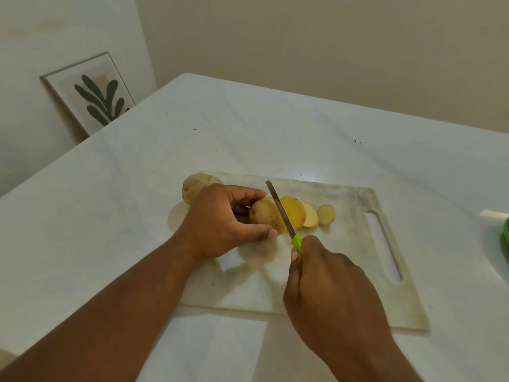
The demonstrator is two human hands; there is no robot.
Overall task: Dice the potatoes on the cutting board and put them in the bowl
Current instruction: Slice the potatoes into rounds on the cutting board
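Note:
A pale cutting board [355, 244] lies on the white table. My left hand [220, 224] grips a partly cut potato [265, 215] between thumb and fingers. My right hand [327, 288] holds a green-handled knife [279, 208], and its blade stands against the cut face of that potato. Three slices [309, 213] lean to the right of the blade. A whole potato [197, 186] sits at the board's far left corner, partly behind my left hand. A green object [505, 238] shows at the right frame edge; whether it is the bowl I cannot tell.
The cutting board has a handle slot [388, 244] on its right side. A framed leaf picture [93, 92] leans against the wall beyond the table's left edge. The white table [248, 128] reaches back to a beige wall.

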